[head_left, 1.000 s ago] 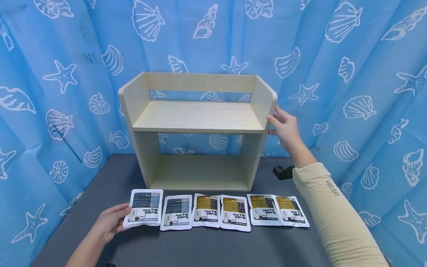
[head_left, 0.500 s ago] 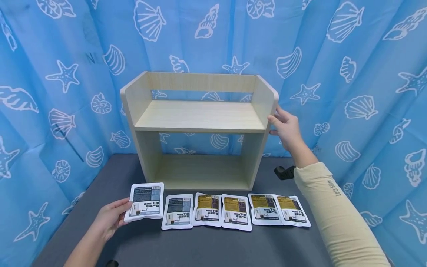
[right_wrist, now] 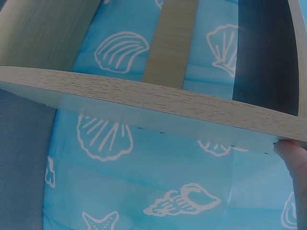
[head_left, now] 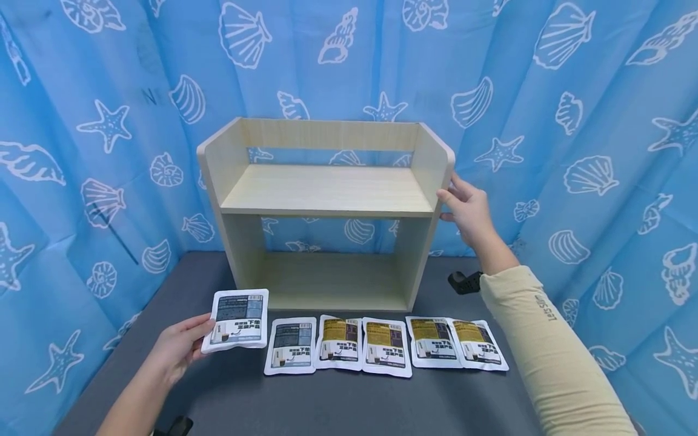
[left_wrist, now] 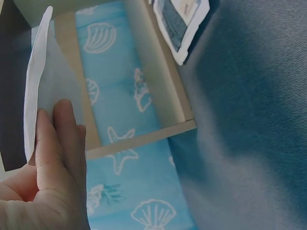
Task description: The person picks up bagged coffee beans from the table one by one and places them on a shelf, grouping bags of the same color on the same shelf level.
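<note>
My left hand (head_left: 177, 345) pinches the left edge of a flat white-rimmed pouch (head_left: 238, 318) with a dark blue label. It is raised off the table, just in front of the shelf's lower left corner. From the left wrist view, the pouch (left_wrist: 36, 81) appears edge-on between thumb and fingers. A two-tier pale wooden shelf (head_left: 327, 188) stands upright behind. Against the outer face of its right side panel rests my right hand (head_left: 471, 212), the thumb near the front edge. Only a fingertip (right_wrist: 290, 151) shows in the right wrist view, touching the panel.
Along the front of the shelf lies a row of several pouches: one blue-labelled (head_left: 291, 345), the others gold-brown, including a slightly overlapping pair (head_left: 474, 345) at right. Blue shell-print curtain (head_left: 332, 60) surrounds the grey table (head_left: 327, 406). Both shelf levels have raised side panels.
My left hand has lifted the blue-labelled pouch up from the left end of the row, slightly toward the shelf. The right hand stays on the shelf's side.
</note>
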Available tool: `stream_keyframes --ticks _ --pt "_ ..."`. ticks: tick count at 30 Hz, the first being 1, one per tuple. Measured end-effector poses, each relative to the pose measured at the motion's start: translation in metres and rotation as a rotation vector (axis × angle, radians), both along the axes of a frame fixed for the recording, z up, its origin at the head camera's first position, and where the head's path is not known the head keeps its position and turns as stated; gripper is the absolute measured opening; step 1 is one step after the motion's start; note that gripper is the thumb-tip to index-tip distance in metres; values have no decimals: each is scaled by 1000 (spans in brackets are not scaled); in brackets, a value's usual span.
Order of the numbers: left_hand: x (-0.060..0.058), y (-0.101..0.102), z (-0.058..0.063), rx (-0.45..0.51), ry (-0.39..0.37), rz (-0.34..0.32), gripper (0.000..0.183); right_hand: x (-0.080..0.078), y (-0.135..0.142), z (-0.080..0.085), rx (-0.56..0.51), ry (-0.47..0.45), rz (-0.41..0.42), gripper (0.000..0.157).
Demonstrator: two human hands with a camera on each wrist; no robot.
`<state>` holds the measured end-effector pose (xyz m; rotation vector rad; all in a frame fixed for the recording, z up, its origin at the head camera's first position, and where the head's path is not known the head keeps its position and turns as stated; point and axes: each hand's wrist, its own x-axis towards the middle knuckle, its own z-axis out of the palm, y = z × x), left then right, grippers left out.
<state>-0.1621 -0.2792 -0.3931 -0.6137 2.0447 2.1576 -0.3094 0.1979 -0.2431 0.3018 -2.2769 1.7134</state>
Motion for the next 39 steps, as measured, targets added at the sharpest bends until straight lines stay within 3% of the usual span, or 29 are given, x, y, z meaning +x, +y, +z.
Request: stream_keyframes --ticks 19,39 --pt "1 2 20 -27 21 -27 60 1 1 1 5 5 0 59" --pt "1 5 54 -28 64 -44 62 1 1 -2 9 3 9 59"
